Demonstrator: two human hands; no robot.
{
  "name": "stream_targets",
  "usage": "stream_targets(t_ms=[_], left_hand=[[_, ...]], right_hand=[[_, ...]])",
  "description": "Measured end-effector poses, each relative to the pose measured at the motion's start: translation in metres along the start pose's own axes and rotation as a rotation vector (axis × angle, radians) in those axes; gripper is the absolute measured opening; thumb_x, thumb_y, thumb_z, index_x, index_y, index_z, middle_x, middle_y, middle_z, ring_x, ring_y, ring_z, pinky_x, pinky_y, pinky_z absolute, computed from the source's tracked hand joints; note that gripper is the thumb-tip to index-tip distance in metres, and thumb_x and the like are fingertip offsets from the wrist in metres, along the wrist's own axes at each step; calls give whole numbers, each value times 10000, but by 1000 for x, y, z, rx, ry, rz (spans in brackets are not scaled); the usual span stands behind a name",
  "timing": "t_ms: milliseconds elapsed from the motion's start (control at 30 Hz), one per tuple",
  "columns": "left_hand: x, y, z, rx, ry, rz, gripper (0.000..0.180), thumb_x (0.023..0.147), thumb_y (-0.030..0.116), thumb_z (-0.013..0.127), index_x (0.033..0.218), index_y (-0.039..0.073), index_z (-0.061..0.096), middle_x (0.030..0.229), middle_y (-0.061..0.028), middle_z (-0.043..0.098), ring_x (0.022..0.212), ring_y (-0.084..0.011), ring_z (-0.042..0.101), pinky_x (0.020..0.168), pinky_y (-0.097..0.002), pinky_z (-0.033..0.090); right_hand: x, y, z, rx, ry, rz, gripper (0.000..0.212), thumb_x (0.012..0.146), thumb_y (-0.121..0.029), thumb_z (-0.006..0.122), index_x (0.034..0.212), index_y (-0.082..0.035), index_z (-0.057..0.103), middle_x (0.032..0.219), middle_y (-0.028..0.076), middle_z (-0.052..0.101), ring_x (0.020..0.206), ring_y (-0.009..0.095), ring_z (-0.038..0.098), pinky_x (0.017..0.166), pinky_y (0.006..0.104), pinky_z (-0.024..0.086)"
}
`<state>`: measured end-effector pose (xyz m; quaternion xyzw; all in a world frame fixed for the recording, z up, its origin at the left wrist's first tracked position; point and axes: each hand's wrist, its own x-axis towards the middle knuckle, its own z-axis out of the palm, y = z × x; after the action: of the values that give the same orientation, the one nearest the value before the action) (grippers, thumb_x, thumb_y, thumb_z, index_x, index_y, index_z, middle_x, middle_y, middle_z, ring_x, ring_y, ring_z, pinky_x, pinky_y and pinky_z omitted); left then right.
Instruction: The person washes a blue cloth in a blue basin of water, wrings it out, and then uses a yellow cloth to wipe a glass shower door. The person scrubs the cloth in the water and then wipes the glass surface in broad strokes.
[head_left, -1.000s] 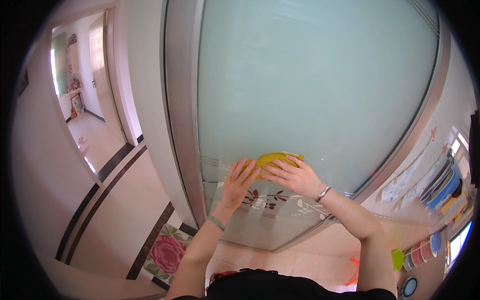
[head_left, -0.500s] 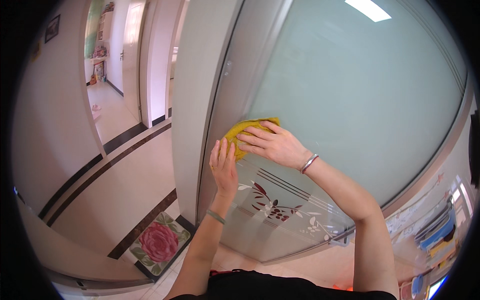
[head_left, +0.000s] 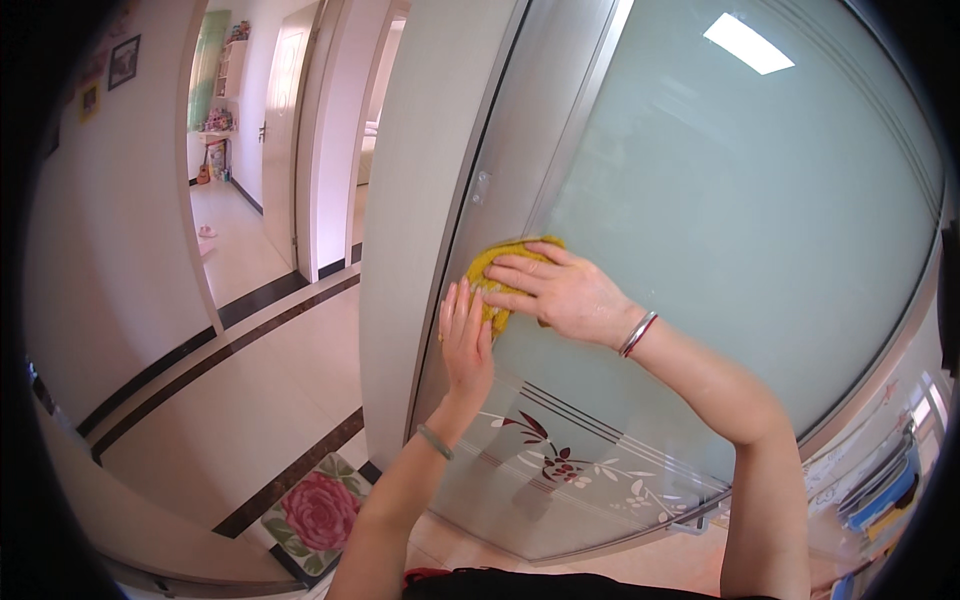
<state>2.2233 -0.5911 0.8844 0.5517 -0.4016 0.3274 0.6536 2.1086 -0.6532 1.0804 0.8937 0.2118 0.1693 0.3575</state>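
Note:
A yellow cloth (head_left: 490, 268) is pressed against the silver frame and frosted glass of a door (head_left: 700, 240). My right hand (head_left: 575, 295), with a silver bangle above it, lies over the cloth and holds it to the door. Stretched upward, the fingers of my left hand (head_left: 467, 335) rest flat at the cloth's lower left edge, holding nothing I can make out. A green bangle (head_left: 435, 441) circles the left wrist. Part of the cloth is hidden under the right fingers. Below the hands, the glass carries a dark red and white plant pattern (head_left: 565, 465).
To the left, a pale wall edge (head_left: 415, 230) borders the door. A rose-patterned mat (head_left: 318, 505) lies on the floor at lower left. Farther off, a doorway shows a room with an open door (head_left: 285, 130). Blue and yellow items (head_left: 885, 490) stand at far right.
The view has shifted, so the surroundings sit farther right in it. Both hands and the cloth have moved down a little relative to the door, the cloth staying under the right hand.

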Motion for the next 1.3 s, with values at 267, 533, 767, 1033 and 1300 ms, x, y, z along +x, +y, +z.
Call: stream_targets(t_ms=[267, 533, 767, 1033, 1300], left_hand=[[45, 9, 4, -20, 22, 86, 438, 911, 10, 555, 1347, -11, 521, 1485, -177, 423, 1399, -374, 343, 1146, -460, 289], [78, 23, 5, -32, 34, 147, 499, 876, -28, 581, 1368, -9, 503, 1487, -183, 416, 1391, -380, 352, 1135, -481, 298], [116, 34, 5, -34, 42, 248, 503, 884, -28, 570, 1381, -7, 490, 1486, -189, 416, 1388, -390, 358, 1127, -473, 313], [155, 44, 5, -56, 37, 323, 486, 893, -41, 546, 1374, -6, 497, 1483, -187, 420, 1387, -396, 361, 1122, -461, 333], [195, 56, 11, -62, 42, 395, 481, 897, -37, 538, 1375, -10, 494, 1476, -191, 427, 1378, -395, 371, 1114, -447, 344]], right_hand=[[8, 23, -27, -24, -1, 60, 581, 757, -121, 698, 1313, -216, 560, 1376, -7, 538, 1316, 159, 464, 1140, 368, 340], [14, 37, -51, -103, -12, 103, 606, 754, -128, 723, 1323, -233, 541, 1398, -21, 514, 1328, 157, 449, 1141, 375, 339], [20, 53, -73, -169, 26, 145, 568, 765, -112, 710, 1297, -229, 552, 1377, -23, 521, 1320, 162, 452, 1135, 377, 345], [21, 72, -89, -244, 83, 176, 592, 745, -92, 712, 1297, -228, 546, 1370, -21, 519, 1314, 164, 455, 1130, 383, 349], [21, 98, -106, -318, 128, 185, 610, 736, -81, 701, 1302, -232, 531, 1368, -23, 518, 1308, 163, 462, 1125, 392, 353]])
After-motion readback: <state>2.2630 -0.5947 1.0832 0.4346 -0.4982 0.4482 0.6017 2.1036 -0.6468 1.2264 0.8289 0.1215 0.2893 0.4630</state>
